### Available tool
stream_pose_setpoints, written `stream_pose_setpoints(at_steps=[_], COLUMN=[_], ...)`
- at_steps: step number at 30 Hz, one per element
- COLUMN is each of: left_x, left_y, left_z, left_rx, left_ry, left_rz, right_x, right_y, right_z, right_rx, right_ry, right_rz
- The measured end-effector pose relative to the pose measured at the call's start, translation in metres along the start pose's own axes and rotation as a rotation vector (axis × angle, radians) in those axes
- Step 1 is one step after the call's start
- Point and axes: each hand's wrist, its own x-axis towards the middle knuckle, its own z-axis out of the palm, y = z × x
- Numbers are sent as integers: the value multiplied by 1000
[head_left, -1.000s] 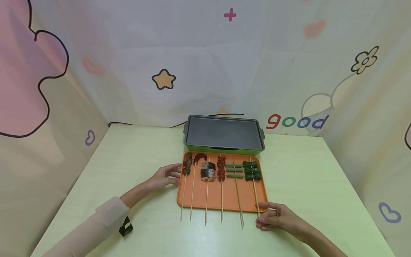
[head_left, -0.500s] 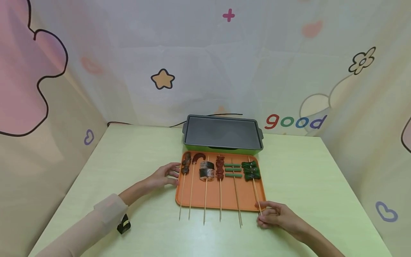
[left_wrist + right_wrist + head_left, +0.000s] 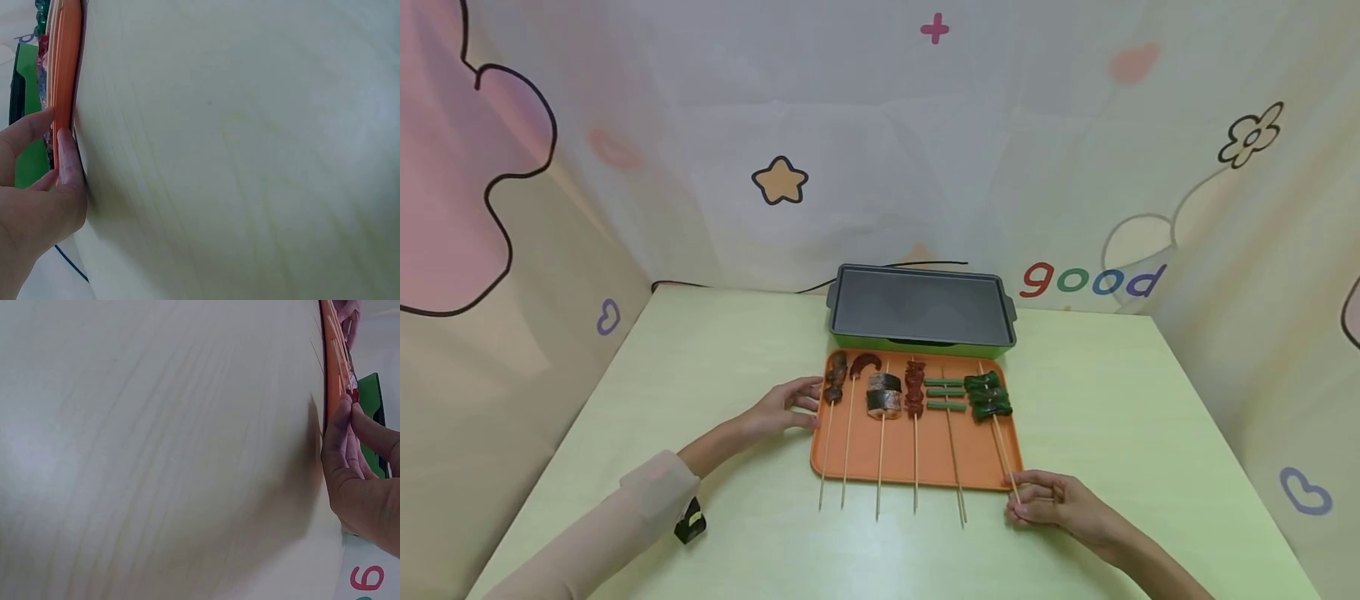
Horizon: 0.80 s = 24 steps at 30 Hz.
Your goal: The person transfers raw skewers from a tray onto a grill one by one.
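Observation:
An orange tray (image 3: pixel 850 467) bears several skewers of food in a row, their sticks jutting past its front edge. My left hand (image 3: pixel 782 410) holds the tray's left edge, the thumb (image 3: pixel 69 156) low against its side and the index finger up at the rim. Near the tray's front right corner, my right hand (image 3: pixel 1063 507) pinches the stick of the skewer with green pepper pieces (image 3: pixel 988 395). That stick slants outward toward the right hand. To its left lie a skewer with green bean pieces (image 3: pixel 945 393), a red meat skewer (image 3: pixel 914 387) and a black-and-white skewer (image 3: pixel 883 395).
Right behind the tray stands a dark flat griddle (image 3: pixel 921 308) with a green base. A curled red-brown skewer (image 3: pixel 865 363) and a brown one (image 3: pixel 834 377) lie at the tray's left. A small black object (image 3: pixel 691 523) sits by the left sleeve.
The right hand has moved slightly right with the stick end, so the green pepper skewer slants more. The left hand keeps its place at the tray.

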Motion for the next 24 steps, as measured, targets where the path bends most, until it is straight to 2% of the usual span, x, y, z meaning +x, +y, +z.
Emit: stream_pose_setpoints(at_steps=[5,12,18,24], left_x=[1,2,2,2], left_y=[-1,-3,-5,-6], left_z=[-1,0,-1,-1], left_rx=[-3,-5,-18,-31], left_ry=[-6,3,8,8], left_rz=[2,-7,11,21], right_x=[-3,-5,2,11], right_y=[0,0,-6,-19], right_z=[0,1,5,6], right_rx=[-10,-24,14,2], right_ry=[3,-95,-190,-216], right_rz=[-16,-69,-146,-197])
